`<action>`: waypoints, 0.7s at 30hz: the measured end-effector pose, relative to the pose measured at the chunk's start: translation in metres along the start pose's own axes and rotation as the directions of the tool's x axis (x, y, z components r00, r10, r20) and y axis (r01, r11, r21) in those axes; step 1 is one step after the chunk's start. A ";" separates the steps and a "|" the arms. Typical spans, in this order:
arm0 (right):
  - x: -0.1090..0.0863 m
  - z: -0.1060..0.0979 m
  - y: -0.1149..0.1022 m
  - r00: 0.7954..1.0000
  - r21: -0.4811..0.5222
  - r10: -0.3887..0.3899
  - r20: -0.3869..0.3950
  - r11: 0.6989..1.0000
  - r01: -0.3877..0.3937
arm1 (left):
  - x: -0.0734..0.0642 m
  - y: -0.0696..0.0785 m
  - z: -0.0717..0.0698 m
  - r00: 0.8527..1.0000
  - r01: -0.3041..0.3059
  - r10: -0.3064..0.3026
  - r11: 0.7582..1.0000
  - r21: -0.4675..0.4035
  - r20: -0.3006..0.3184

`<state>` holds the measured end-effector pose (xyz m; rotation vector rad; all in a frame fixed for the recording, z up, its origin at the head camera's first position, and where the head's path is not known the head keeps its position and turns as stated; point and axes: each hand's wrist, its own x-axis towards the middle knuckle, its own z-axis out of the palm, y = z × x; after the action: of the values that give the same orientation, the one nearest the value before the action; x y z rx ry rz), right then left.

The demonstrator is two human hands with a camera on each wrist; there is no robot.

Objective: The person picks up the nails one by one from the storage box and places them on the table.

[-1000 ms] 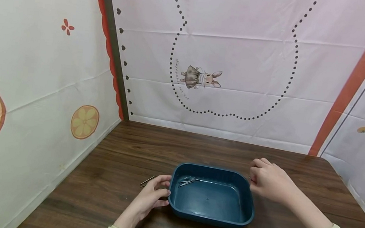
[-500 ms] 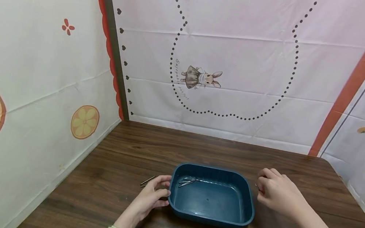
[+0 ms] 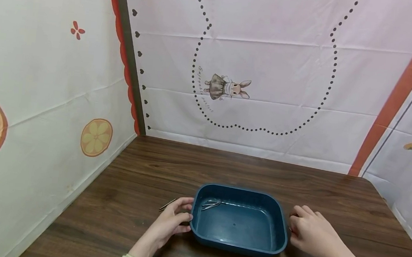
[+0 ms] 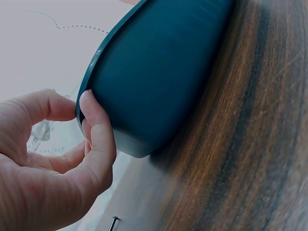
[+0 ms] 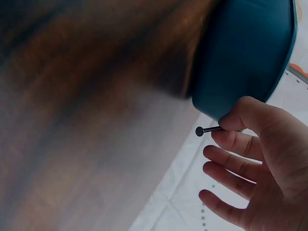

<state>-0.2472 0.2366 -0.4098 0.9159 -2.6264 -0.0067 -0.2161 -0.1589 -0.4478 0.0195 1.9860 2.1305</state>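
A blue plastic basin [image 3: 235, 226] stands on the wooden table, with several thin metal nails [image 3: 212, 205] lying at its far left inside. My left hand [image 3: 168, 224] holds the basin's left rim, thumb and fingertips at its edge and outer wall. Just off the basin's right end is my right hand [image 3: 313, 234]. In the right wrist view it pinches a nail [image 5: 208, 130] between thumb and index finger, flat head sticking out; the other fingers are spread loosely. More nails [image 3: 166, 204] lie on the table beside my left hand, partly hidden by it.
The dark wooden table [image 3: 142, 168] runs back to a printed white cloth [image 3: 271, 68]. More cloth walls stand at the left [image 3: 46, 88] and at the right [image 3: 411, 165].
My right hand has drawn back to the right and then come nearer, with the nail still pinched. The left hand and the basin have stayed in place.
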 end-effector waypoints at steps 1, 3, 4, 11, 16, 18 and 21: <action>-0.001 0.001 -0.001 1.000 0.003 -0.001 0.012 1.000 0.001 | 0.000 0.000 0.000 1.000 0.001 -0.001 1.000 0.000 0.000; -0.002 0.004 -0.002 1.000 0.005 -0.002 0.031 1.000 0.002 | 0.001 0.000 0.001 1.000 0.003 -0.003 1.000 0.001 -0.001; -0.003 0.005 -0.002 0.999 0.009 -0.002 0.039 1.000 0.001 | 0.001 0.000 0.001 1.000 0.005 -0.005 1.000 0.002 -0.003; -0.007 0.008 -0.004 0.996 0.016 0.015 0.089 1.000 -0.017 | 0.000 -0.002 0.001 1.000 -0.007 0.007 1.000 -0.004 -0.001; -0.012 0.009 -0.005 0.989 0.042 0.029 0.145 0.998 -0.035 | -0.001 -0.002 0.001 1.000 -0.012 0.012 1.000 -0.006 0.002; -0.013 0.011 -0.005 0.988 0.046 0.027 0.149 0.998 -0.034 | 0.000 -0.002 0.001 1.000 -0.010 0.010 1.000 -0.004 0.000; -0.015 0.013 -0.006 0.988 0.053 0.027 0.155 0.998 -0.035 | 0.000 -0.001 0.000 1.000 -0.006 0.006 1.000 0.000 -0.005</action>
<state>-0.2371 0.2398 -0.4275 0.9272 -2.7965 0.0042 -0.2163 -0.1586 -0.4490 0.0202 1.9914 2.1361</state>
